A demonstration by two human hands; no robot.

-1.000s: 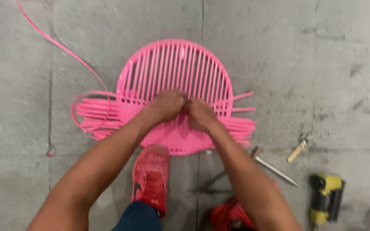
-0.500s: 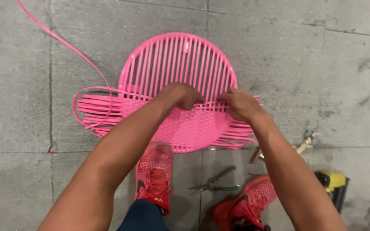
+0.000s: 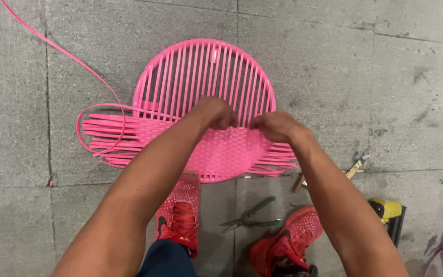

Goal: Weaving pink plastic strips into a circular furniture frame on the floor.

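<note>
We press both fists onto the round pink woven seat point(image 3: 206, 97) lying on the concrete floor point(image 3: 365, 77); left hand point(image 3: 216, 113) and right hand point(image 3: 275, 125) curl their fingers around pink strips point(image 3: 103, 136) mid-weave.

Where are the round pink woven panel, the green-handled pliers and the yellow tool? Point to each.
round pink woven panel point(image 3: 206, 66), head view, bare upright ribs.
green-handled pliers point(image 3: 249, 215), head view, near the pivot.
yellow tool point(image 3: 385, 209), head view, yellow body.
</note>
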